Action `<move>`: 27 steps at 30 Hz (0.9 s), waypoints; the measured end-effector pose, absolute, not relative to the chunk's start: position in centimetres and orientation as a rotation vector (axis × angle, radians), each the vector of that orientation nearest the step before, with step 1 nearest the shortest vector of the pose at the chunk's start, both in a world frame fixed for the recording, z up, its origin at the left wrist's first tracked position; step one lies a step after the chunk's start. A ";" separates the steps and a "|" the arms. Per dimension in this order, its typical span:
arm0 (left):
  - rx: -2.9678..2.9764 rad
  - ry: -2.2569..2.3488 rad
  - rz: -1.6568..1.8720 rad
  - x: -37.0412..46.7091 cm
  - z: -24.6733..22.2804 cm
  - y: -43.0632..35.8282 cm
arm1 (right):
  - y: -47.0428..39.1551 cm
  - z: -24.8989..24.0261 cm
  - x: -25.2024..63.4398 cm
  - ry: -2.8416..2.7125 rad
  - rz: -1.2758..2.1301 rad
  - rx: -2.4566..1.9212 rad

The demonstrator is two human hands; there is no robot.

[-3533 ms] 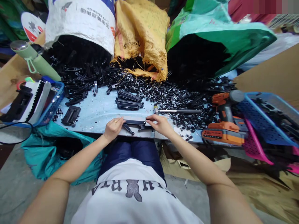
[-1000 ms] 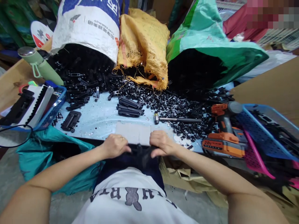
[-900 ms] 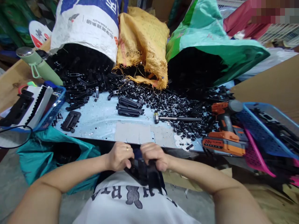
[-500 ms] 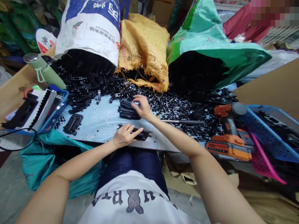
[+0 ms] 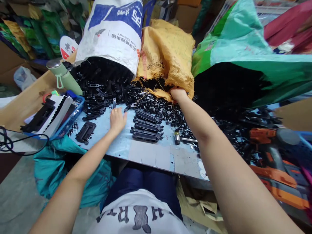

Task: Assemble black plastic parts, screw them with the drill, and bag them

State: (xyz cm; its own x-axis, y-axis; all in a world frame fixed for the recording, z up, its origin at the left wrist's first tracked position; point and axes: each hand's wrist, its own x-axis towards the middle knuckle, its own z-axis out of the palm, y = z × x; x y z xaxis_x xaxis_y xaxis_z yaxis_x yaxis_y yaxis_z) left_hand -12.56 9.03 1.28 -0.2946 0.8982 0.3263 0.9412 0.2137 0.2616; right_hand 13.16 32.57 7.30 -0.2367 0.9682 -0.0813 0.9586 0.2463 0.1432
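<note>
a yellow sack sags at the far side of the table, its mouth swallowing the fingers of the right hand (whether they grip anything, one cannot tell). the reach inside appears to be the step in hand, a move calling for feel over sight. the left hand, thumb and fingers apart, is near a metal clip; long black parts lie left of a hammer.
</note>
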 end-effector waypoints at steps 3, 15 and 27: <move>-1.527 -2.562 -0.573 -16.9 1.6 12.5 | 30.3 8.2 13.4 2.403 0.120 1.816; -1.636 -2.488 -0.538 -17.1 0.4 13.4 | 11.1 5.7 20.8 2.652 -1.862 2.498; -1.506 -2.616 -0.484 -16.7 -0.9 11.3 | -0.8 -1.3 29.3 3.047 -0.136 1.183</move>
State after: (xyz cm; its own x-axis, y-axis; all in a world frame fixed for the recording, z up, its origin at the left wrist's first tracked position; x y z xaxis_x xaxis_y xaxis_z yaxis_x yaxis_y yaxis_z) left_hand -16.67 11.31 -0.92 -0.5122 0.8281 0.2277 0.8548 0.4658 0.2287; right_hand 29.29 -0.77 -1.31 -0.7310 0.6763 0.0907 0.6656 0.7360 -0.1238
